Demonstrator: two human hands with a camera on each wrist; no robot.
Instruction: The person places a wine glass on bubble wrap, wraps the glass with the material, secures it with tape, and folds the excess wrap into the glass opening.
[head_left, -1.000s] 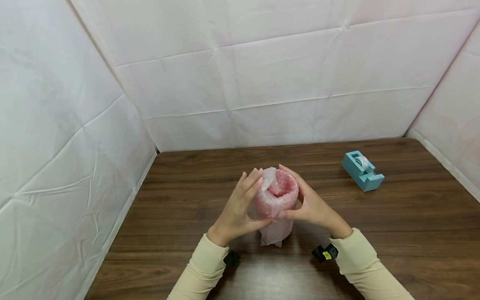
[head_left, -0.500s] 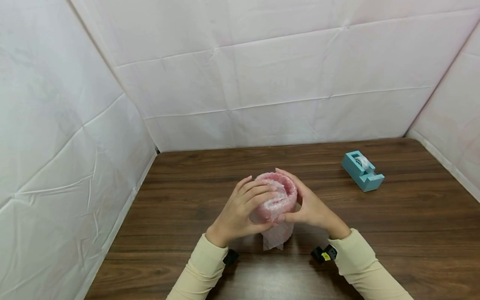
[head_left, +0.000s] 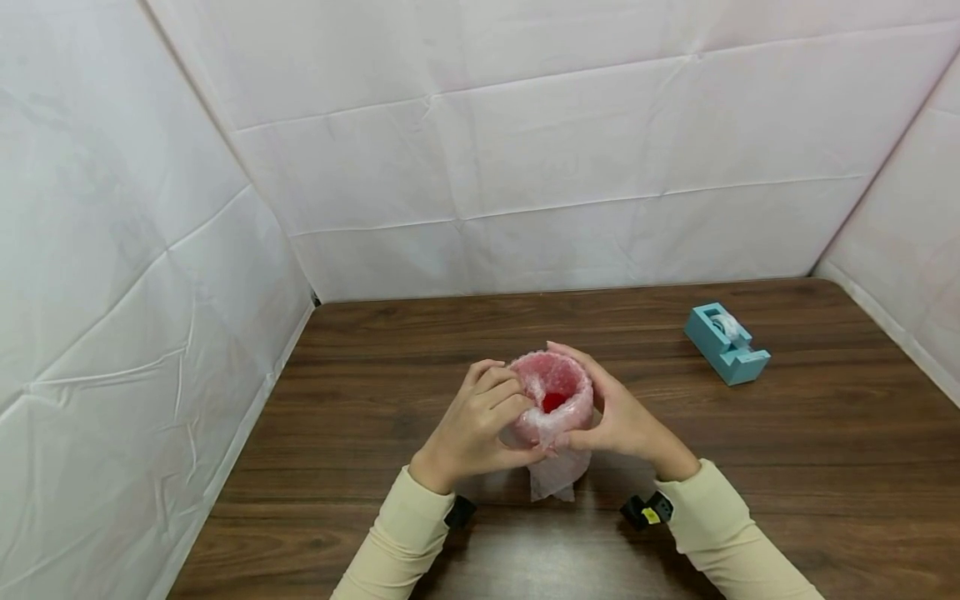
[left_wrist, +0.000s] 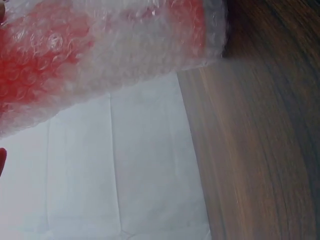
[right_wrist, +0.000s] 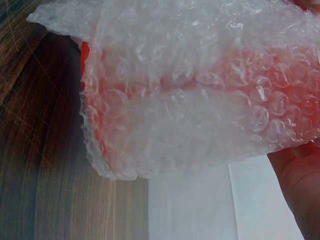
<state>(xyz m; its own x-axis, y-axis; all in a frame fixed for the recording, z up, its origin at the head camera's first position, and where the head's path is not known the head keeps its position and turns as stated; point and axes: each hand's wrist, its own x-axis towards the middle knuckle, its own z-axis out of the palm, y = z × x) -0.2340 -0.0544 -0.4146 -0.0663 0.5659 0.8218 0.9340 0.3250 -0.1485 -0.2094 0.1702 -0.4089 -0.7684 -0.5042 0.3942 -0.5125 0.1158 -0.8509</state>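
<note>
A roughly cylindrical red-and-white object (head_left: 554, 402) stands on the table, wound in clear bubble wrap (head_left: 558, 427). Its exact kind is hidden by the layers. The wrap rises above it as an open-topped collar, and a loose strip hangs at the lower front. My left hand (head_left: 476, 425) grips the left side of the rim, fingers bent over the top edge and thumb at the front. Around the right side curves my right hand (head_left: 626, 417), thumb at the front, fingers behind. Bubbles over red and white show close up in the left wrist view and right wrist view.
A light blue tape dispenser (head_left: 726, 343) with a roll of clear tape stands at the back right of the brown wooden table (head_left: 360, 400). White sheet walls (head_left: 525, 150) enclose the table at the back and both sides.
My left fingers have moved from the outer left side across the top, then bent at the rim. The white flap is pushed inward, and red now shows inside. The right hand has barely moved.
</note>
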